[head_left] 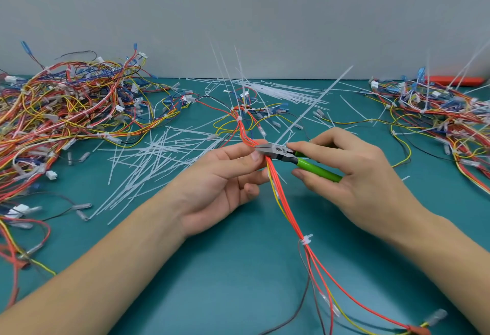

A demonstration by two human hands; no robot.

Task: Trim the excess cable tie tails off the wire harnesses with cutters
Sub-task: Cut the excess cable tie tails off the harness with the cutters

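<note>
A teal surface (238, 268) fills the lower half of the view and runs back to a plain pale grey wall (238, 11). The light is soft and even, casting faint shadows on the surface. The wall is bare and matte.

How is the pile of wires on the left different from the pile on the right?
The left pile looks bigger and its ties are cut short. The right pile looks smaller and long white tie tails stick up from it. The left pile sits beside loose cut tails; the right pile lies by an orange thing. Both hold red, yellow and blue wires.
</note>
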